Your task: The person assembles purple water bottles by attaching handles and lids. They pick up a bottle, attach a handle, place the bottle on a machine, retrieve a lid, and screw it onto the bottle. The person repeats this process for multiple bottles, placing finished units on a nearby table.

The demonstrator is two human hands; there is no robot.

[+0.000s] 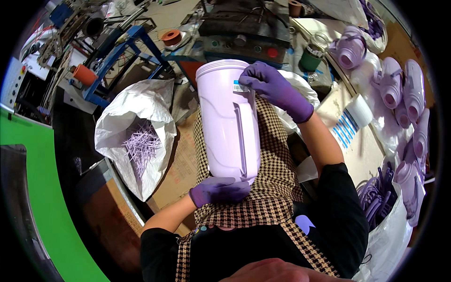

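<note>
A large lavender plastic jug (223, 122) lies across my lap, its threaded mouth pointing away from me and its long handle on the right side. My left hand (220, 191), in a purple glove, cups the jug's base. My right hand (277, 87), gloved alike, is at the jug's upper right, fingers pinched at a small blue-and-white barcode label (240, 86) near the rim. The label lies on the jug's wall under my fingertips. I wear a checked apron (277, 155) beneath the jug.
On the right, a roll of labels (358, 112) rests on a pale board, beside several lavender jugs (392, 82) and a bag of purple straps (378, 197). A white sack (112, 122) of thin lavender pieces stands left. Ahead is a dark machine (244, 40) with buttons.
</note>
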